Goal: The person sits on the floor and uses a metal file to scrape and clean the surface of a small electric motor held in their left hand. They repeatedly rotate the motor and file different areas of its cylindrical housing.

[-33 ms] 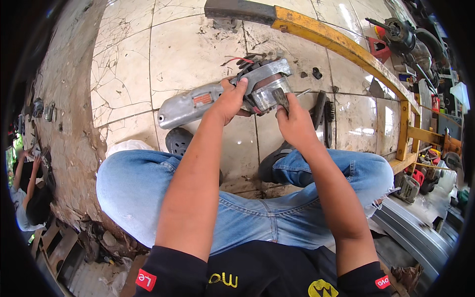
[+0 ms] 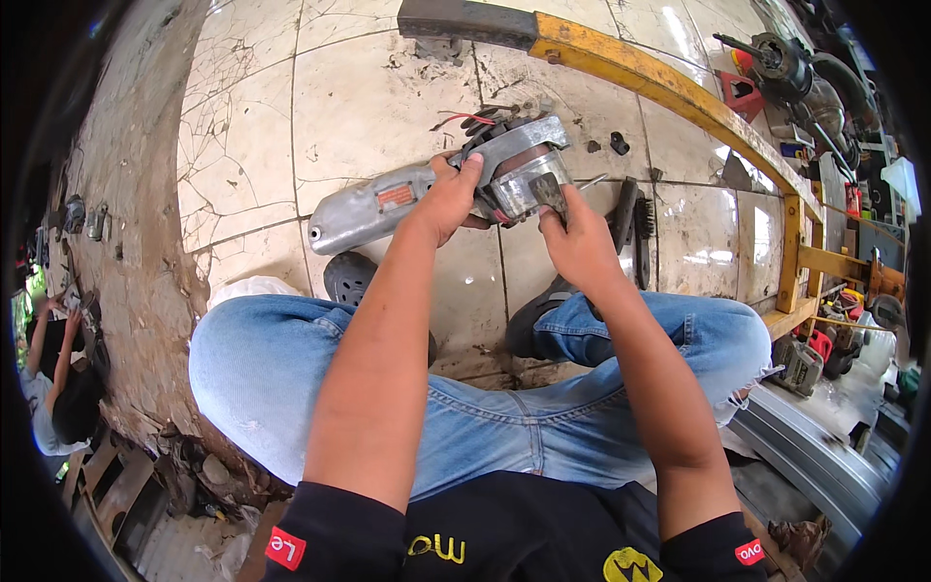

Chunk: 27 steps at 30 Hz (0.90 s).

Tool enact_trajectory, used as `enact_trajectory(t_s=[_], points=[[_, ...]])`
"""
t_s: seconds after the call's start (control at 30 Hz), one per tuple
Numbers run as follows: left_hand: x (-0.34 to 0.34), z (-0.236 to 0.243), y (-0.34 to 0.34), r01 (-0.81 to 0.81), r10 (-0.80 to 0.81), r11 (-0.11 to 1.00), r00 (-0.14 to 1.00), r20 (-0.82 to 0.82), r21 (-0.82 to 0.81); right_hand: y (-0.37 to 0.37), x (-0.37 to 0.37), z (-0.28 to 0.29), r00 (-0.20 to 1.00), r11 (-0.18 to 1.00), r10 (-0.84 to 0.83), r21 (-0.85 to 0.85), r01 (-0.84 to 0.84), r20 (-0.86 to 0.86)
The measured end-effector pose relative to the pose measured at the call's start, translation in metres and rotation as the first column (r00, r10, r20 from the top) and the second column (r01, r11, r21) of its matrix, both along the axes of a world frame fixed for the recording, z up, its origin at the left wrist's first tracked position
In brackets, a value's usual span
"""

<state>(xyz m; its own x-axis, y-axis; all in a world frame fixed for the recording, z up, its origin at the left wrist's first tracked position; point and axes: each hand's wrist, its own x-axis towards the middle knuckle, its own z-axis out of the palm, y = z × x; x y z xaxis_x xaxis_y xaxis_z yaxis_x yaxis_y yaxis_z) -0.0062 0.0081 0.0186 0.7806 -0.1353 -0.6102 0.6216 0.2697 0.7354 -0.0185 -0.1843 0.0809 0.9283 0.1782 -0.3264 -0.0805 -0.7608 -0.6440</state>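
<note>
A grey metal motor unit (image 2: 524,180) with an elongated metal cover (image 2: 349,215) lies on the tiles before me. Fingers of my left hand (image 2: 452,201) wrap around its body, near the joint with the cover, the thumb on top. A thin red wire (image 2: 454,118) sticks out at its far side. Between thumb and fingers, my right hand (image 2: 579,233) pinches a small dark flat piece (image 2: 549,191) against the unit's near right side. What kind of piece it is, I cannot make out.
Right of my hands lie a black-bristled brush (image 2: 645,221), a dark bar (image 2: 624,215) and a thin metal rod (image 2: 593,181). A yellow steel frame (image 2: 659,85) curves across the far right. Another person (image 2: 60,378) works at the far left.
The small dark piece in my right hand has turned slightly against the motor unit. My left hand and the unit have hardly moved.
</note>
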Motion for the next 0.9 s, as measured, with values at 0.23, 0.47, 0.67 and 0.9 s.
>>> enact_trajectory(t_s=[0.23, 0.47, 0.67, 0.9], points=[[0.000, 0.006, -0.006, -0.020, 0.018, 0.998, 0.999, 0.031, 0.055, 0.012, -0.008, 0.006, 0.902, 0.904, -0.266, 0.237, 0.356, -0.340], [0.005, 0.004, -0.004, -0.030, 0.027, 0.998, 0.998, 0.048, 0.058, 0.009, -0.002, 0.009, 0.874, 0.914, -0.235, 0.209, 0.348, -0.426], [0.008, 0.005, -0.002, 0.007, -0.008, 0.999, 1.000, 0.021, 0.049, 0.021, 0.010, 0.013, 0.851, 0.903, -0.249, 0.206, 0.376, -0.462], [0.007, 0.003, -0.002, -0.009, 0.008, 0.998, 1.000, 0.017, 0.059, 0.016, 0.012, 0.016, 0.820, 0.897, -0.214, 0.224, 0.380, -0.530]])
